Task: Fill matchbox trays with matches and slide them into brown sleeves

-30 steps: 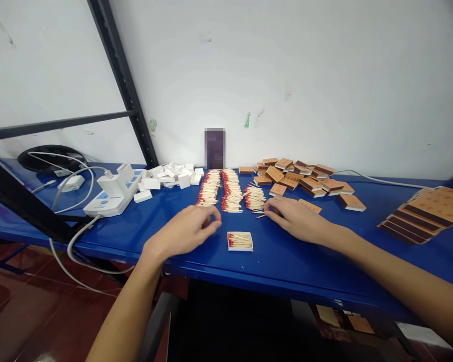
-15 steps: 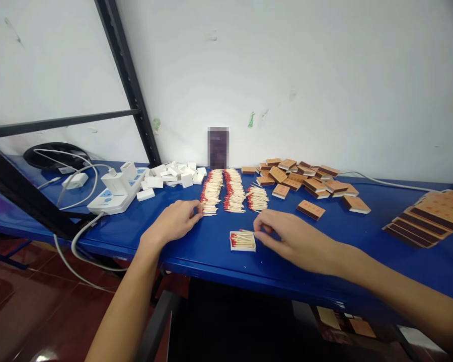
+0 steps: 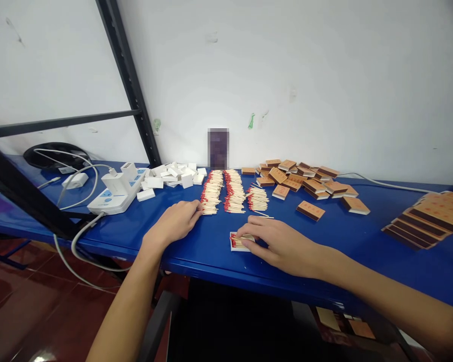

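A small white matchbox tray (image 3: 232, 247) with red-tipped matches (image 3: 234, 242) in it lies near the table's front edge. Over its right part is my right hand (image 3: 277, 246), thumb and fingertips closed on matches in the tray and partly covering them. My left hand (image 3: 177, 221) rests on the table, fingers loosely bent and thumb apart. Its fingertips are beside the left row of matches (image 3: 212, 193), and no held thing shows. A middle row of matches (image 3: 234, 193) and a shorter pile (image 3: 257, 198) lie to the right. Loose matches (image 3: 263, 215) lie just below the short pile.
White empty-looking trays (image 3: 169, 176) are heaped at the back left beside a power strip (image 3: 117, 198) with cables. Brown matchbox sleeves (image 3: 294, 178) are piled at the back right, with stacked flat ones (image 3: 430, 218) farther right. A black metal frame (image 3: 130, 75) stands at left.
My right hand has moved left from the tray's right edge to over the tray, with its fingers on the matches. My left hand has stayed nearly in place.
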The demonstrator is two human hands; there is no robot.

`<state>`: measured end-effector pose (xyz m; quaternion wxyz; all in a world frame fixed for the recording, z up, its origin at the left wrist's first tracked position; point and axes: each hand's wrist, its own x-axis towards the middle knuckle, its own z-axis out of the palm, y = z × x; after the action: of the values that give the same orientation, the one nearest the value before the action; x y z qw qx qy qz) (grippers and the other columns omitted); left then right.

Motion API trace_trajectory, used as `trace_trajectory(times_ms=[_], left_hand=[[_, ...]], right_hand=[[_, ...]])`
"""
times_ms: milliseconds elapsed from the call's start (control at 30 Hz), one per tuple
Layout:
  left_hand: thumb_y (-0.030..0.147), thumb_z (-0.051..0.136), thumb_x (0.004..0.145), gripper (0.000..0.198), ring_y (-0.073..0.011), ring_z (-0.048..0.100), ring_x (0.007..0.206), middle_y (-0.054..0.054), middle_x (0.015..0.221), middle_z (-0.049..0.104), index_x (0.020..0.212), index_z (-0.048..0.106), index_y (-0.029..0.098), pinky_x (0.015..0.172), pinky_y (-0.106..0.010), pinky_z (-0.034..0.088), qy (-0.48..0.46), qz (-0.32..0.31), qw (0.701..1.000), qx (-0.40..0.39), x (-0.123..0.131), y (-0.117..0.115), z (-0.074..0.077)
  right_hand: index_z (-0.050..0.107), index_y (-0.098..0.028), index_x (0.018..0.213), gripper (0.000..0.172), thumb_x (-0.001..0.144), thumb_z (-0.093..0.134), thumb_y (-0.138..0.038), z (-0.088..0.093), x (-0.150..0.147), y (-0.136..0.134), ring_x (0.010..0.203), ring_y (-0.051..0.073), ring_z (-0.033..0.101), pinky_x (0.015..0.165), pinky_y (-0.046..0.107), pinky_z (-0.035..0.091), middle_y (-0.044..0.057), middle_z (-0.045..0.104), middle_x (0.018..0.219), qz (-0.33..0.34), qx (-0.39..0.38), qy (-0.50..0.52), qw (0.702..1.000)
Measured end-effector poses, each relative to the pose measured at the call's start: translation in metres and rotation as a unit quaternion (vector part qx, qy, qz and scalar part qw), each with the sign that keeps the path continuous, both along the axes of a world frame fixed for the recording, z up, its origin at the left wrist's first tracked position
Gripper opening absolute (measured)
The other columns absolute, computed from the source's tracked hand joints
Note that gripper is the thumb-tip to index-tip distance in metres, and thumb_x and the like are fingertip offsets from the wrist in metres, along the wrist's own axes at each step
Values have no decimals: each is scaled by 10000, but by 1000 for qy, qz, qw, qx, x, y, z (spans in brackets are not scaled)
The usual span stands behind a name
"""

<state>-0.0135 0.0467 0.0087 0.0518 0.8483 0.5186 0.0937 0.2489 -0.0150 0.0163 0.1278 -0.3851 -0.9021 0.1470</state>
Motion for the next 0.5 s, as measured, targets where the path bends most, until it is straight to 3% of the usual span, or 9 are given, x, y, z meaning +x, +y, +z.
trace_trajectory(times_ms=[200,400,500], left_hand=[[357,326,1005,283,-238,627,870,-70,931,668,946,556,203,737,-330,412,-29,8,999,-11,-1,-3,4],[328,360,1002,262,-157,572,743,-4,828,639,882,552,198,681,-271,390,-106,-139,982,-74,20,-30,23],[322,398,991,239,-142,551,688,12,760,622,871,562,196,637,-260,364,-104,-173,976,-84,37,-40,25]], right_hand=[[704,-228,1012,284,996,430,-302,-9,-6,3,772,165,578,708,298,431,44,617,878,2,39,25,999],[701,-203,860,254,964,479,-270,-10,1,0,717,151,561,668,274,412,32,610,786,-2,97,45,994],[688,-191,863,232,951,486,-266,-6,13,1,727,164,573,663,276,413,40,628,783,-31,138,64,988]])
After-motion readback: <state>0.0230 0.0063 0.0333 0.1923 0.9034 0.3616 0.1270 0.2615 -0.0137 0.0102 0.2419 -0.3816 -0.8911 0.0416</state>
